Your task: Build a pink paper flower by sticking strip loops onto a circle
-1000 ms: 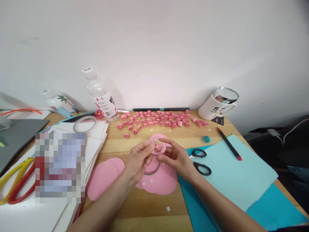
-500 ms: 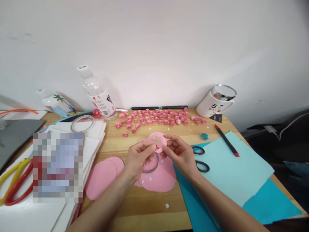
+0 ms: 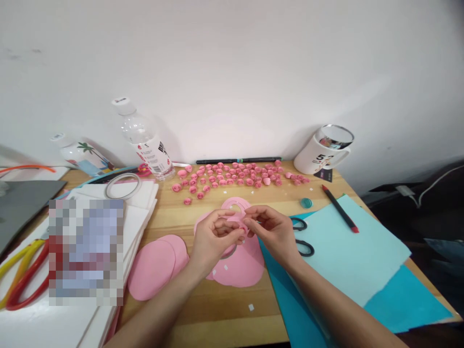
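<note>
Between the fingertips of both hands is a curled pink paper strip, its loop standing out above them. My left hand is closed in a pinch on a small rolled part of it. My right hand pinches the strip from the other side, thumb against forefinger. Just below the hands lie pink paper circles with a ring partly hidden on top and small white scraps. Behind the hands, many small rolled paper roses cover the table.
More pink circles lie left. Blue paper sheets, black-handled scissors and a pen are right. At the back stand a bottle and a mug. Yellow-and-red scissors rest on white sheets at left.
The paper loop has shifted and tightened between my fingers. My left fingers have spread and rolled slightly to the right, closer to my right fingertips.
</note>
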Motion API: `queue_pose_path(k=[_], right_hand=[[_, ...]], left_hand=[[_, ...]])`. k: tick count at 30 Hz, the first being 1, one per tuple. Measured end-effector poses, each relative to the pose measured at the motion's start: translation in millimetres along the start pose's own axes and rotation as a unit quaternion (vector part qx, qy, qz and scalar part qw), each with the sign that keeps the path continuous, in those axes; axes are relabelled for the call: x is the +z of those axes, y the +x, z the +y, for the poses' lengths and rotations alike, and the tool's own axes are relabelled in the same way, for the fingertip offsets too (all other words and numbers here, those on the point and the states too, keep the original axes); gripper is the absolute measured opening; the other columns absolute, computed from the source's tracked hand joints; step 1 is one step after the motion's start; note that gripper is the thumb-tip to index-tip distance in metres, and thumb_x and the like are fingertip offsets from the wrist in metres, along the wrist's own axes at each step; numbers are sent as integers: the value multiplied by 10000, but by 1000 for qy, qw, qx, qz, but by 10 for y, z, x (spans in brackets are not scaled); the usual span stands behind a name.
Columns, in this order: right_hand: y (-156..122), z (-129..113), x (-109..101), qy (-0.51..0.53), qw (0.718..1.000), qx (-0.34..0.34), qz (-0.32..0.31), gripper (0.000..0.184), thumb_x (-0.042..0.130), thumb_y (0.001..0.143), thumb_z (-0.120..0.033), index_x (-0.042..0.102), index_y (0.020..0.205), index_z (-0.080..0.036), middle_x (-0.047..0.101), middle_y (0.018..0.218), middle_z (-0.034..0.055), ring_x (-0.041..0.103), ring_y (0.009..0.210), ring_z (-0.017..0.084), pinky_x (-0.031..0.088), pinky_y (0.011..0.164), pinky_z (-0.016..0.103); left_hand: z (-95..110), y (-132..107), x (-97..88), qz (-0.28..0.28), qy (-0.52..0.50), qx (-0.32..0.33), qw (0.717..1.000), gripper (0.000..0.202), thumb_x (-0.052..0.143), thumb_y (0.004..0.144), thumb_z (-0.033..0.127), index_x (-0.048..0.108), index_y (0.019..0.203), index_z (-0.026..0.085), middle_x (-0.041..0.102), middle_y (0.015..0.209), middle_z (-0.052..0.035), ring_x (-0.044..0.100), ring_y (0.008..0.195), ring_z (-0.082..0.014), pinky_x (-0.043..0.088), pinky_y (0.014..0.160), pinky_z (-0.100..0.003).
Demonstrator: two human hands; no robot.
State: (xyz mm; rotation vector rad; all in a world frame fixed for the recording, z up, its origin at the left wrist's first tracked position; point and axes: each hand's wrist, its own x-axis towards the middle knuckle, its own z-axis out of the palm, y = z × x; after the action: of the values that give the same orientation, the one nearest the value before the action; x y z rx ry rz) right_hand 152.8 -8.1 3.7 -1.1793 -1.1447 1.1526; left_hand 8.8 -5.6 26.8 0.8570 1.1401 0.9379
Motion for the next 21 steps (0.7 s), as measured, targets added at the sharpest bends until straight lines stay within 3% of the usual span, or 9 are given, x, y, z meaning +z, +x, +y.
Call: queue_pose_path(k=[6, 13, 15, 18, 21], right_hand=[[-3, 15, -11, -43, 999, -30, -6, 157, 717, 669, -309, 653, 729, -179, 659, 653, 19, 608, 561, 135, 521, 516, 258], [-52, 48, -1, -77, 993, -87, -11, 168, 689, 714, -259, 622, 861, -211, 684, 683, 15, 621, 567, 145, 520, 553, 279], [-71, 42, 14, -81, 991, -110, -14, 169, 624, 776, -246, 591, 942, -229, 677, 778, 24, 607, 583, 135, 511, 535, 273], [-90, 33, 34, -112, 975, -192, 0, 189, 598, 793, -219, 555, 974, -256, 593, 948, 47, 584, 676, 136, 500, 523, 268], [-104, 60, 46, -219, 924, -315, 8, 165, 715, 686, -201, 611, 800, -260, 508, 866, 29, 552, 761, 153, 495, 586, 275]], left_hand=[[-29, -1, -10, -23, -12, 12, 1000, 264, 756, 574, 203, 624, 793, 134, 701, 684, -33, 659, 572, -156, 548, 588, -273], [-70, 11, -24, 7, 35, 31, 999, 140, 771, 561, 199, 657, 595, 125, 695, 623, -47, 634, 575, -139, 501, 568, -229], [-70, 16, -34, 11, 23, 31, 999, 131, 766, 578, 204, 662, 576, 124, 693, 616, -46, 629, 580, -135, 499, 587, -234], [-49, 32, -54, 6, -75, 12, 997, 128, 756, 606, 214, 662, 579, 131, 691, 642, -33, 640, 643, -141, 513, 671, -268], [-15, 41, -67, -19, -187, -33, 982, 158, 749, 623, 214, 634, 554, 131, 692, 673, -32, 645, 697, -142, 508, 691, -261]])
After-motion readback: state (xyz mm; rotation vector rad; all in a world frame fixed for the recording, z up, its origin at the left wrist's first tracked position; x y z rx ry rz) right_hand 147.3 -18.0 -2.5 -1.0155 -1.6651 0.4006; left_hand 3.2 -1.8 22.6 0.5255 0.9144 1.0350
